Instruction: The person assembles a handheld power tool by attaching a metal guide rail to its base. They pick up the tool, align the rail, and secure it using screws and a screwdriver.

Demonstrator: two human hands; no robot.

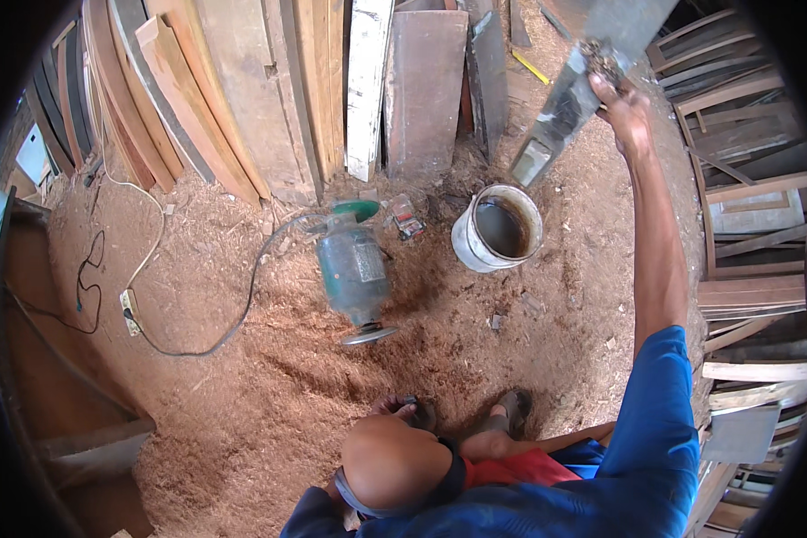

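Note:
My right hand (625,112) reaches far up and to the right and grips the edge of a long grey board (560,112). The board slants down, and its lower end hangs just above a white bucket (468,253) of dark liquid. A rough brownish clump (601,57) sits on the board just above my fingers. My left hand (393,409) shows only as fingers past my bent knee (394,462), low in the picture, beside a small dark thing. Most of that hand is hidden.
A teal electric motor with a disc (354,269) lies on the sawdust floor (269,377), and its cable runs to a power strip (131,311). Planks (242,90) lean along the back, and wooden frames (749,224) are stacked on the right. My sandalled foot (511,414) rests on the sawdust.

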